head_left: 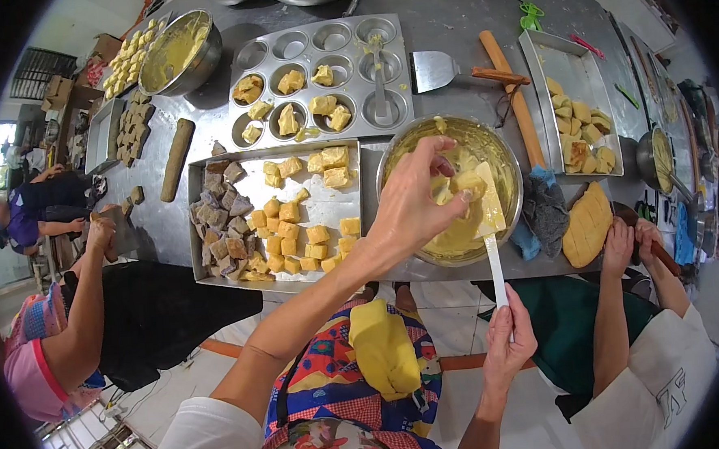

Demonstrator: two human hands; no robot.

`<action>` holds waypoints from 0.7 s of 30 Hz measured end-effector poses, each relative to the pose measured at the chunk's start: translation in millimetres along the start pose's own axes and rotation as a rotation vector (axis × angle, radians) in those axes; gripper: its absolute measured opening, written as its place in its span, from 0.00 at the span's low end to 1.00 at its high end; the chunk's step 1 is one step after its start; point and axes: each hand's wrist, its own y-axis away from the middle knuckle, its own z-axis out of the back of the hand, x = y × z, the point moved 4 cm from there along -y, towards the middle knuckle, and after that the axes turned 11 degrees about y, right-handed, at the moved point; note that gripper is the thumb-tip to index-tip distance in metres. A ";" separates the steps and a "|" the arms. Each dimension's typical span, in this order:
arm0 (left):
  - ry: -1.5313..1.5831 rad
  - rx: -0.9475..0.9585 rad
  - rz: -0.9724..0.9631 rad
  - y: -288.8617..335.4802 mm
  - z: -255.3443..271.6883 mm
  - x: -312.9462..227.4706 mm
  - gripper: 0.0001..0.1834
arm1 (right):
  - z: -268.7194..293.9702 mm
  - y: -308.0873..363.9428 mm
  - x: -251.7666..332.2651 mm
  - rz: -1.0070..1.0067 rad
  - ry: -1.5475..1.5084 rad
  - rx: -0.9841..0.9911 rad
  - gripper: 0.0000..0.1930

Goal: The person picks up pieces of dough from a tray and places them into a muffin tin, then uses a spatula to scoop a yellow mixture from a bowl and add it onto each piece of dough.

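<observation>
A steel mixing bowl (506,148) of yellow batter stands at the table's front edge. Over it hovers my left hand (411,197), thumb and fingers curved but apart, with yellow smears on the fingertips. Right beside the fingertips a batter-coated yellow lump (470,184) rests against the blade of a white spatula (490,209). My right hand (507,330) grips that spatula by its handle, below the bowl's near rim. Left of the bowl, a metal tray (334,203) holds yellow cubes (289,232) and purplish-grey chunks (221,211).
Beyond the tray sits a muffin pan (310,48) with yellow pieces in several cups. A scraper (434,70), rolling pin (508,86) and dark cloth (544,211) lie around the bowl. Co-workers' hands (618,247) on the right and one hand (100,231) on the left work with dough.
</observation>
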 end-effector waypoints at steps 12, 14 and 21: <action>0.403 0.047 0.229 -1.5 15.8 12.6 0.34 | 1.6 6.4 4.7 0.050 0.116 0.017 0.14; 0.486 0.038 0.267 -2.1 16.6 13.2 0.33 | 0.0 6.3 8.5 0.098 0.147 0.031 0.14; 0.860 -0.018 0.506 -0.7 32.5 8.3 0.28 | 1.4 -3.0 15.8 0.296 0.152 0.066 0.14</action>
